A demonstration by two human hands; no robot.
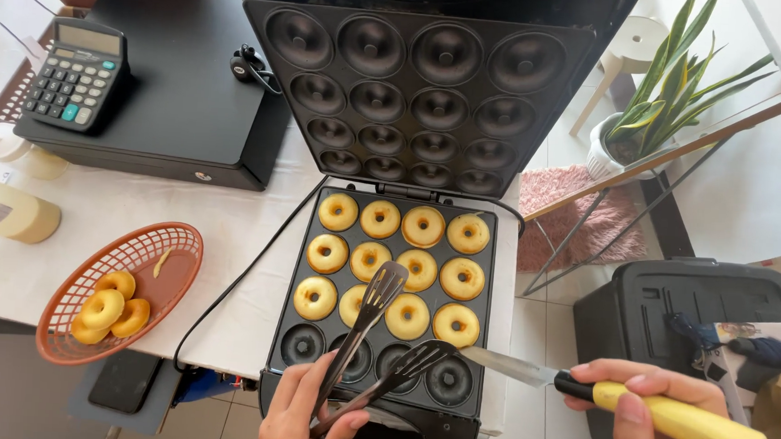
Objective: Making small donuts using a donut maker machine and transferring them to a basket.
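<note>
White table, doughnut maker [501, 252] holding eleven mini doughnuts [423, 227], basket [180, 244] holding four.

My one view rides on the head, looking steeply down from close above. It faces the open doughnut maker [387, 291] on the table [96, 222].

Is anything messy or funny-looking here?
Only a little. One thin yellow scrap lies alone in the orange basket, apart from the mini donuts. The front row of the donut maker is empty; nothing looks spilled.
</note>
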